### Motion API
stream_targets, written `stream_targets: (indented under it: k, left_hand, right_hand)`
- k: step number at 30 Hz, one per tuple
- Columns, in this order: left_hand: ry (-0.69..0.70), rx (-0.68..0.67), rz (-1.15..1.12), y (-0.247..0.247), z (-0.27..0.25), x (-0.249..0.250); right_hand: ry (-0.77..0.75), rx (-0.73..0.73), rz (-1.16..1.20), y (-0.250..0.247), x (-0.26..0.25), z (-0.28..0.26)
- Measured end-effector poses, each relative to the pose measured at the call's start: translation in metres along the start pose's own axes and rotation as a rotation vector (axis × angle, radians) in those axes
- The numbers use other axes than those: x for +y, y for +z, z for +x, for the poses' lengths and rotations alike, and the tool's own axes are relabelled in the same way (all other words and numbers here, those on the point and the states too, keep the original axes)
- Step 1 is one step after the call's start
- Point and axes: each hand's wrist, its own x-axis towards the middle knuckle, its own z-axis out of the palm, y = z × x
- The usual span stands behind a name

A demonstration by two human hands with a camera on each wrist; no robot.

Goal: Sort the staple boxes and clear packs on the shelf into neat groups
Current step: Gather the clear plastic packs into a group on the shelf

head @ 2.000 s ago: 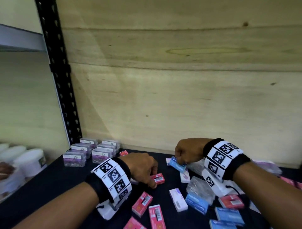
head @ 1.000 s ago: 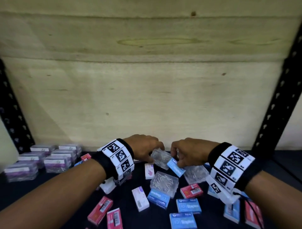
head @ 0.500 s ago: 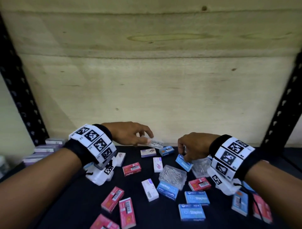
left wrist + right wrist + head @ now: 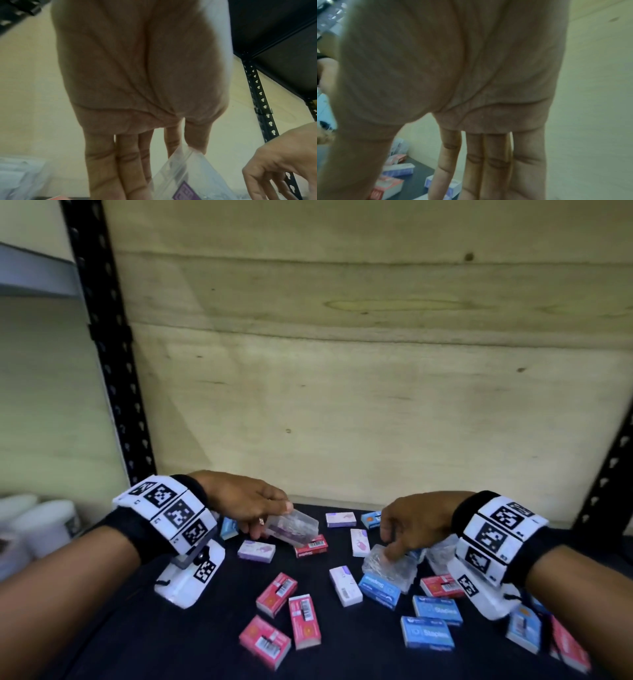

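Observation:
My left hand [image 4: 274, 520] pinches a clear pack [image 4: 294, 529] with a purple label and holds it just above the black shelf [image 4: 171, 645], over a red staple box [image 4: 312, 546]. In the left wrist view the thumb sits on a corner of this pack [image 4: 188, 174], and the fingers [image 4: 102, 169] reach down beside it. My right hand [image 4: 394, 546] is lowered onto another clear pack [image 4: 394, 571] at the centre right. Its fingers [image 4: 488, 169] are straight and touch the pack's top.
Red boxes [image 4: 275, 594], blue boxes [image 4: 426, 633] and white-purple boxes [image 4: 257, 551] lie scattered over the shelf. A third clear pack [image 4: 442, 553] lies by my right wrist. A plywood back wall [image 4: 376, 405] and black posts [image 4: 106, 354] bound the shelf. White tubs [image 4: 44, 522] stand far left.
My left hand has carried the clear pack leftward and lower. My right hand no longer holds the blue box and has dropped onto the clear pack. The head view has swung left.

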Motion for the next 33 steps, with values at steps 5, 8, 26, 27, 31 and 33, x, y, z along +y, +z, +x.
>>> stream_targets:
  k: [5, 8, 26, 27, 31, 33]
  left_hand:
    - [-0.071, 0.004, -0.012, 0.008, -0.015, -0.017]
    - [-0.114, 0.021, -0.045, 0.013, -0.024, -0.028]
    - [-0.384, 0.222, -0.093, -0.01, -0.094, -0.132]
    - [-0.398, 0.229, -0.034, -0.012, -0.097, -0.134]
    - [-0.454, 0.263, 0.287, -0.015, -0.099, -0.139]
    - [-0.456, 0.312, 0.445, -0.014, -0.092, -0.14]
  right_hand:
    - [0.018, -0.048, -0.029, 0.01, -0.013, 0.003]
    - [0.034, -0.056, -0.049, 0.009, -0.019, 0.003]
    - [-0.236, 0.047, 0.264, -0.023, -0.12, 0.042]
    - [-0.269, 0.06, 0.228, -0.023, -0.127, 0.047]
    - [-0.379, 0.039, 0.259, -0.019, -0.155, 0.063]
    - [-0.427, 0.032, 0.309, -0.016, -0.166, 0.071]
